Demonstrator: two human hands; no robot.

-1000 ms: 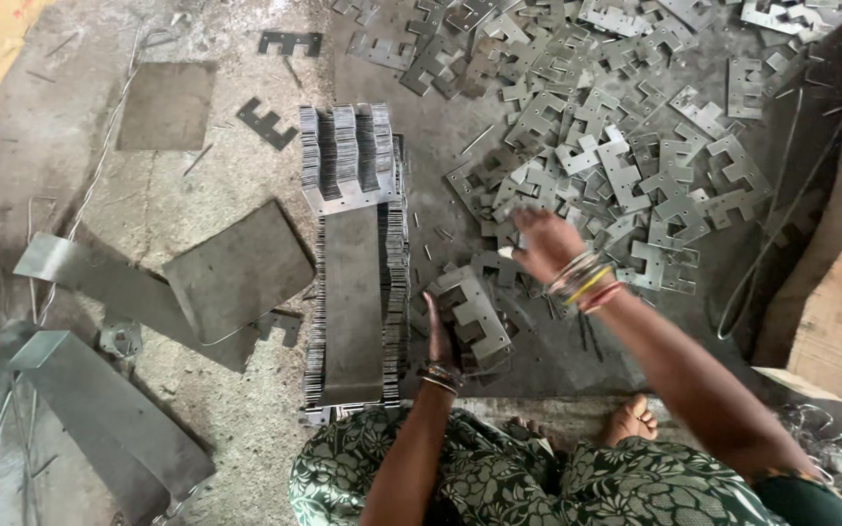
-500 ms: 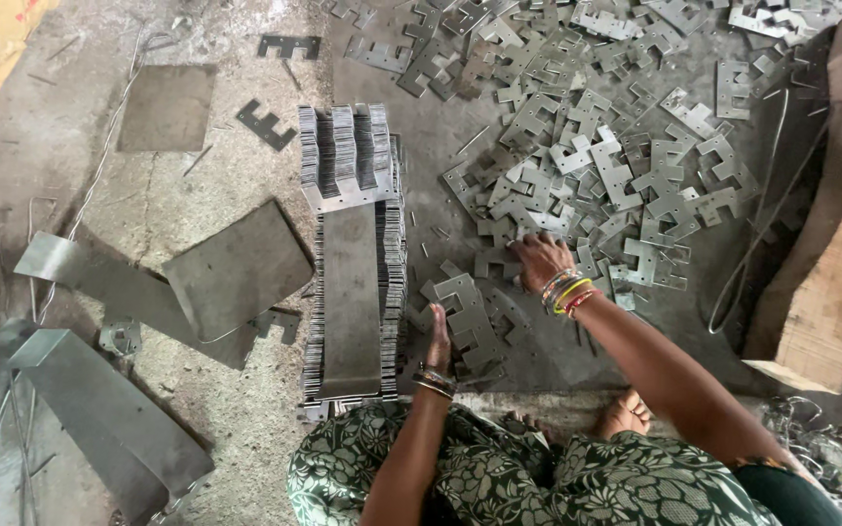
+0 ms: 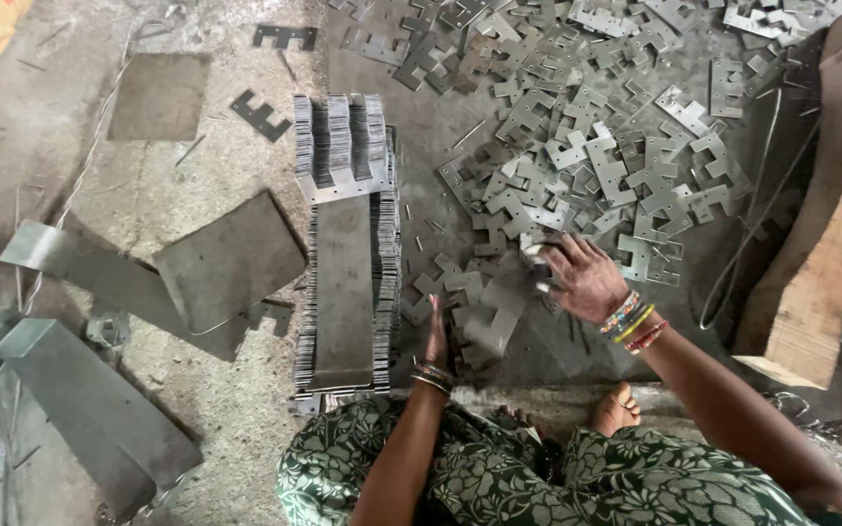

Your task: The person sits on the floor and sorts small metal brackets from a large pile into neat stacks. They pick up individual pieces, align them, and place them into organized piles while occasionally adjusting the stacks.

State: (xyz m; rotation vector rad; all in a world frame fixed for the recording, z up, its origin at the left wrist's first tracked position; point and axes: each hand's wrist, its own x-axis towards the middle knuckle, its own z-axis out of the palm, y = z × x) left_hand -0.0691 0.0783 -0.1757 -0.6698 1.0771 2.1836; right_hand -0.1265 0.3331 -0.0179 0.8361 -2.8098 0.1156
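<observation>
I sit on a concrete floor strewn with flat grey E-shaped metal plates (image 3: 616, 156). My right hand (image 3: 585, 281), bangles on the wrist, lies palm down with its fingers spread on a few loose plates at the near edge of that heap. My left hand (image 3: 438, 338) stands edge-on, fingers straight, against the left side of a small pile of the same plates (image 3: 487, 317) in front of my knees. The pile lies between my two hands. Neither hand is closed around anything.
A long, tall stack of thin metal sheets (image 3: 343, 292) lies left of my left hand, with an E-shaped stack (image 3: 338, 146) at its far end. Bent sheet-metal pieces (image 3: 231, 258) lie further left. At the right stands a thick wooden block (image 3: 821, 253) beside a loose wire (image 3: 743, 263). My bare foot (image 3: 616, 409) is near.
My right hand has come down and left from the loose heap toward the small pile, sliding plates along with it. My left hand has stayed beside the pile.
</observation>
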